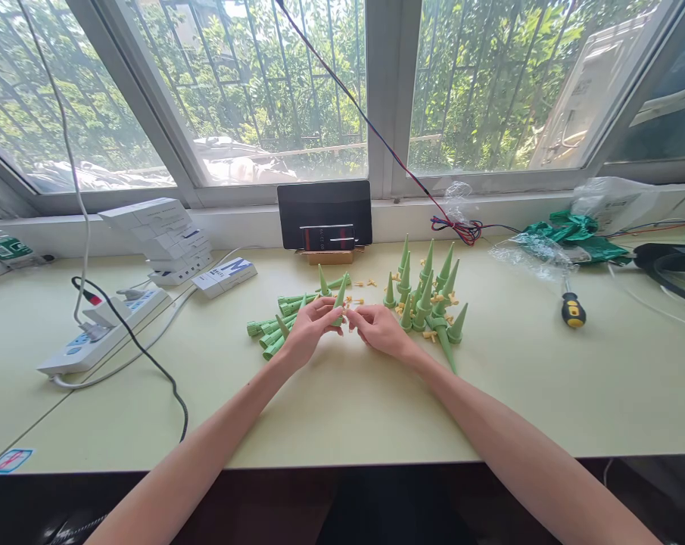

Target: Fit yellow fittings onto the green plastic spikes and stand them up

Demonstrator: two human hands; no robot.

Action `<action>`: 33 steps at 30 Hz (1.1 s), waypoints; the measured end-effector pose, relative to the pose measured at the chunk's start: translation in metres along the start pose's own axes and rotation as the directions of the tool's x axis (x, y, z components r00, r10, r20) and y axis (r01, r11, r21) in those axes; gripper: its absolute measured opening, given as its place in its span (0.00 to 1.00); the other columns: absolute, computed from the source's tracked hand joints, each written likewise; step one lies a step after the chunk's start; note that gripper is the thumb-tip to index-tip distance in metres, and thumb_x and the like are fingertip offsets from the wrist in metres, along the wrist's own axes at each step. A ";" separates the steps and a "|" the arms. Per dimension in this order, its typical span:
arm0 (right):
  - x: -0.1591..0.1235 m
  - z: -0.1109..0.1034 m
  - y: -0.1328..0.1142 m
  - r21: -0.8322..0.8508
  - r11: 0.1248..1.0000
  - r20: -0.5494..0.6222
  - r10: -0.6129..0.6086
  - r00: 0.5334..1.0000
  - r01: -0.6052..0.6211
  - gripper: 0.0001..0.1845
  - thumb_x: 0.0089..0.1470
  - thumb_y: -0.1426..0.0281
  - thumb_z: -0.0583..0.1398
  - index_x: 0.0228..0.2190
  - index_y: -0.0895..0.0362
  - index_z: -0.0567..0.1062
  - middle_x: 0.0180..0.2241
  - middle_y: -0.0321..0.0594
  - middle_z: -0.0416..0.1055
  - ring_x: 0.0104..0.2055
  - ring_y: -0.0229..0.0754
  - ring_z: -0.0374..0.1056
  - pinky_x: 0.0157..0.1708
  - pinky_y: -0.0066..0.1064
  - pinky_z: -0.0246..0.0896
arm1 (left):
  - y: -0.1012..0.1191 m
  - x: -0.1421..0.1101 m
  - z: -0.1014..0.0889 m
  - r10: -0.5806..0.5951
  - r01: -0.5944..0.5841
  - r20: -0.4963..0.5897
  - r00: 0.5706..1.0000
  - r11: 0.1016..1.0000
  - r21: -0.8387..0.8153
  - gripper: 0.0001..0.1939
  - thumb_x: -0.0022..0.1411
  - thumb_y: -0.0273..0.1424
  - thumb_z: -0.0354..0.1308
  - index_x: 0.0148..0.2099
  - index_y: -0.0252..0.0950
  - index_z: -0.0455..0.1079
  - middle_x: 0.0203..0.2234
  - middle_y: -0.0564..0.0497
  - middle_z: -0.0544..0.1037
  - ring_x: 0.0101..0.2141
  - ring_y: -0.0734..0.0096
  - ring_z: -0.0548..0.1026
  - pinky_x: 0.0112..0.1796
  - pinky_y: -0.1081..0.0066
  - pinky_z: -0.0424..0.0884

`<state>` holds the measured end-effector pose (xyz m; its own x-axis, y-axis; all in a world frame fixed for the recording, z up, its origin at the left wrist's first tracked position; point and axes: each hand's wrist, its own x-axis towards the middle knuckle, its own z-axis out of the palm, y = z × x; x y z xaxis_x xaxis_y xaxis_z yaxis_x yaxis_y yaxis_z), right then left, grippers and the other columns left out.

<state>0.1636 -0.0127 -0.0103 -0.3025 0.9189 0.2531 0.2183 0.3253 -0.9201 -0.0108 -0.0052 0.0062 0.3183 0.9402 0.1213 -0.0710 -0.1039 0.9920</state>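
My left hand [309, 327] is closed around a green plastic plant-watering spike [340, 294], its point upward. Close beside it, my right hand [381, 330] is pinched at the spike's side on what looks like a small yellow valve [348, 308], mostly hidden by the fingertips. Several green tubes [274, 338] lie under and left of my left hand, with a few cones among them. To the right of my right hand, several green spikes [423, 303] stand point up with yellow valves [430, 335] at their bases. One green spike [445, 348] lies pointing toward me.
A black tablet [325, 204] with a phone [328, 238] before it leans at the window. White boxes [175, 242] and a power strip [104, 333] with cables occupy the left. Rightward are a screwdriver [572, 309], green plastic bag [574, 235] and coiled wires [459, 228].
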 end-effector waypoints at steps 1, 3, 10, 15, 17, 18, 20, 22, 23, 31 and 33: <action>0.000 0.000 0.000 -0.002 1.000 0.003 0.003 1.000 -0.003 0.26 0.59 0.49 0.52 0.20 0.56 0.68 0.12 0.29 0.56 0.16 0.34 0.54 0.22 0.27 0.52 | 0.000 0.000 0.000 -0.001 0.001 0.001 1.000 1.000 -0.007 0.12 0.56 0.38 0.65 0.40 0.36 0.73 0.33 0.47 0.77 0.33 0.67 0.74 0.34 0.66 0.72; 0.000 0.000 0.000 -0.002 1.000 0.012 0.009 1.000 -0.009 0.28 0.59 0.48 0.51 0.19 0.56 0.68 0.11 0.29 0.55 0.16 0.34 0.54 0.22 0.27 0.52 | -0.001 0.001 0.000 -0.003 0.003 0.002 1.000 1.000 -0.021 0.13 0.55 0.38 0.65 0.40 0.36 0.74 0.33 0.48 0.77 0.34 0.66 0.75 0.34 0.65 0.72; 0.000 0.001 0.003 0.013 0.998 0.026 0.069 0.997 -0.069 0.35 0.60 0.45 0.47 0.16 0.57 0.70 0.09 0.31 0.55 0.15 0.33 0.55 0.23 0.27 0.54 | -0.002 0.001 0.000 -0.019 0.019 0.010 1.000 0.998 -0.055 0.15 0.55 0.36 0.66 0.43 0.36 0.73 0.37 0.46 0.78 0.36 0.66 0.74 0.34 0.66 0.71; 0.001 0.000 0.003 0.011 0.996 0.039 0.087 0.995 -0.088 0.36 0.60 0.44 0.46 0.16 0.57 0.69 0.09 0.31 0.55 0.15 0.33 0.54 0.22 0.27 0.54 | -0.001 0.000 0.000 -0.024 0.025 0.007 1.000 0.998 -0.057 0.14 0.55 0.36 0.66 0.42 0.36 0.73 0.36 0.48 0.77 0.35 0.67 0.73 0.34 0.68 0.69; 0.001 0.000 0.003 0.012 0.996 0.041 0.083 0.996 -0.084 0.35 0.60 0.44 0.46 0.18 0.57 0.70 0.10 0.31 0.55 0.15 0.33 0.55 0.22 0.27 0.54 | -0.001 0.000 0.000 -0.027 0.027 0.001 1.000 0.998 -0.055 0.14 0.55 0.36 0.66 0.42 0.36 0.73 0.36 0.47 0.77 0.35 0.67 0.73 0.34 0.68 0.69; 0.001 0.000 0.002 0.018 0.997 0.042 0.076 0.996 -0.077 0.34 0.60 0.44 0.46 0.19 0.57 0.70 0.10 0.30 0.56 0.15 0.34 0.55 0.22 0.27 0.54 | -0.001 0.001 0.000 -0.027 0.027 -0.001 1.000 0.998 -0.053 0.14 0.56 0.36 0.66 0.42 0.36 0.73 0.36 0.47 0.77 0.34 0.67 0.73 0.34 0.67 0.69; 0.000 0.000 0.001 0.032 0.998 0.035 0.057 0.998 -0.058 0.30 0.60 0.45 0.49 0.23 0.56 0.70 0.12 0.29 0.57 0.16 0.34 0.55 0.21 0.27 0.53 | -0.001 0.001 0.000 -0.025 0.024 -0.005 1.000 0.998 -0.052 0.13 0.56 0.36 0.66 0.42 0.36 0.73 0.36 0.47 0.77 0.34 0.67 0.73 0.33 0.67 0.69; -0.001 0.000 0.000 0.042 0.998 0.026 0.045 0.999 -0.046 0.25 0.59 0.47 0.52 0.26 0.55 0.69 0.14 0.29 0.58 0.16 0.34 0.55 0.21 0.27 0.52 | -0.001 0.001 -0.001 -0.023 0.022 -0.010 1.000 0.998 -0.052 0.13 0.55 0.36 0.66 0.41 0.36 0.72 0.35 0.47 0.77 0.34 0.67 0.73 0.33 0.68 0.69; -0.001 0.000 0.000 0.042 0.998 0.025 0.042 0.999 -0.043 0.24 0.58 0.48 0.53 0.27 0.55 0.69 0.14 0.29 0.58 0.17 0.34 0.55 0.21 0.27 0.52 | -0.001 0.001 -0.001 -0.022 0.021 -0.014 1.000 0.998 -0.054 0.13 0.55 0.36 0.66 0.41 0.36 0.72 0.35 0.47 0.77 0.35 0.67 0.73 0.33 0.68 0.69; 0.001 0.001 0.005 -0.003 0.999 0.028 -0.035 0.999 0.035 0.23 0.58 0.51 0.54 0.24 0.56 0.69 0.15 0.29 0.57 0.18 0.34 0.54 0.21 0.27 0.49 | -0.002 0.001 -0.001 -0.026 0.026 -0.004 1.000 0.999 -0.042 0.13 0.56 0.36 0.66 0.42 0.36 0.72 0.35 0.47 0.78 0.34 0.68 0.73 0.33 0.68 0.69; 0.001 0.001 0.005 -0.016 0.999 0.023 -0.040 0.999 0.040 0.24 0.59 0.51 0.54 0.23 0.57 0.69 0.15 0.29 0.56 0.18 0.34 0.53 0.21 0.27 0.48 | -0.002 0.001 -0.001 -0.028 0.028 0.003 1.000 0.999 -0.039 0.13 0.56 0.37 0.65 0.41 0.36 0.72 0.35 0.47 0.78 0.33 0.68 0.74 0.33 0.67 0.69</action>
<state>0.1635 -0.0102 -0.0144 -0.3319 0.9000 0.2826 0.2210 0.3655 -0.9042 -0.0114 -0.0040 0.0044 0.3234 0.9416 0.0936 -0.0986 -0.0648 0.9930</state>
